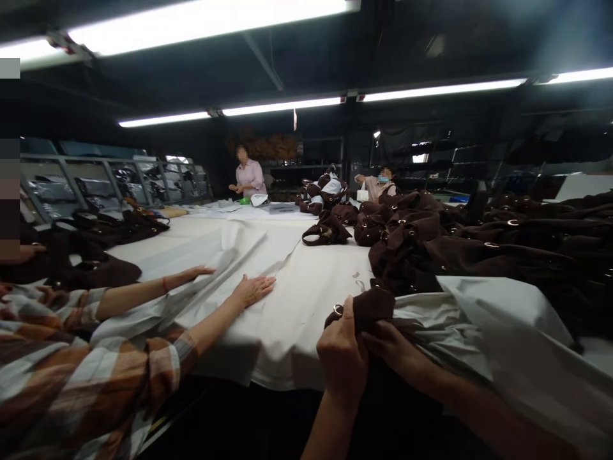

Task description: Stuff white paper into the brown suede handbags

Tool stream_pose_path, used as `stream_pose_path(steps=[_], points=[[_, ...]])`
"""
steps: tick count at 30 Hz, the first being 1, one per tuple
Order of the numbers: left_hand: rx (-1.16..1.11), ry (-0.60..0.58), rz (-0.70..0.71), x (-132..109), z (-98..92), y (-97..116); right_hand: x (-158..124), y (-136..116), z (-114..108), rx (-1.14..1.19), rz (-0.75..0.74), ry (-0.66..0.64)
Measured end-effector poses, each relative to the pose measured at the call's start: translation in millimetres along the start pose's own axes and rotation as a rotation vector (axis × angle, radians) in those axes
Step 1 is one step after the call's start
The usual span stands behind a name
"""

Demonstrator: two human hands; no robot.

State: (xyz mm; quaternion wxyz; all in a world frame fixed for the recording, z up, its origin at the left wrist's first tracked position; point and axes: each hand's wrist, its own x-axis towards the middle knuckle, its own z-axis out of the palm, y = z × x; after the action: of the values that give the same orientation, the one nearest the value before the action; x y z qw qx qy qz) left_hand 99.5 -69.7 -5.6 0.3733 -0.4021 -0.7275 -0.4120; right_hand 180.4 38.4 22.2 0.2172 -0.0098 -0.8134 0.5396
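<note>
My left hand (342, 358) is clenched around the top of a dark brown bag (366, 305), thumb up beside its metal ring (338, 310); my right hand (393, 348) grips the same bag just beside it, fingers curled into the fabric. Both hold the bag bunched at the near edge of the worktop (306, 281), which I take to steady the soft cloth so it does not slump over the edge. A pale wrapping sheet (483, 306) lies against the bag on the right side, touching it; paper or thin plastic, I can't tell in this dim view.

To the left, a co-worker in a plaid sleeve (96, 377) presses two flat, open hands (253, 289) on a white cover (287, 319) that drapes the worktop, palms down as if to smooth or pin a long fold.

On the right a big pile of bags (431, 236) of the same brown is heaped close beside mine; one single bag (326, 233) sits apart, further up the middle.

At the far end two more people (249, 177) stand over smaller heaps; grey shelves (115, 179) line the left wall; the room is dark, lit only by tube lights (282, 105) overhead.
</note>
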Motion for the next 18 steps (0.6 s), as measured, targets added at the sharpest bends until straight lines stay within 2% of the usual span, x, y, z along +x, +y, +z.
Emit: stream_pose_path(steps=[2,4,7,9,12,14,16,18], points=[[-0.054,0.041,0.056,-4,6.1,2,-4,11,2,0.064,0.06,0.093],[-0.119,0.076,0.096,-8,12.2,4,-4,24,4,0.098,0.006,0.101],[-0.185,0.132,0.108,-15,18.2,3,5,37,7,0.151,-0.157,0.028],[-0.184,0.175,0.081,-18,19.9,0,13,38,9,0.171,-0.132,-0.03],[-0.12,0.19,0.045,-16,19.9,-7,23,31,11,0.075,-0.038,-0.082],[-0.056,0.168,0.011,-10,19.9,-12,25,26,10,-0.004,-0.063,-0.117],[0.001,0.138,-0.038,-4,20.6,-16,25,25,8,-0.119,-0.178,-0.15],[0.039,0.105,-0.054,3,22.0,-17,26,28,3,-0.359,-0.406,-0.151]])
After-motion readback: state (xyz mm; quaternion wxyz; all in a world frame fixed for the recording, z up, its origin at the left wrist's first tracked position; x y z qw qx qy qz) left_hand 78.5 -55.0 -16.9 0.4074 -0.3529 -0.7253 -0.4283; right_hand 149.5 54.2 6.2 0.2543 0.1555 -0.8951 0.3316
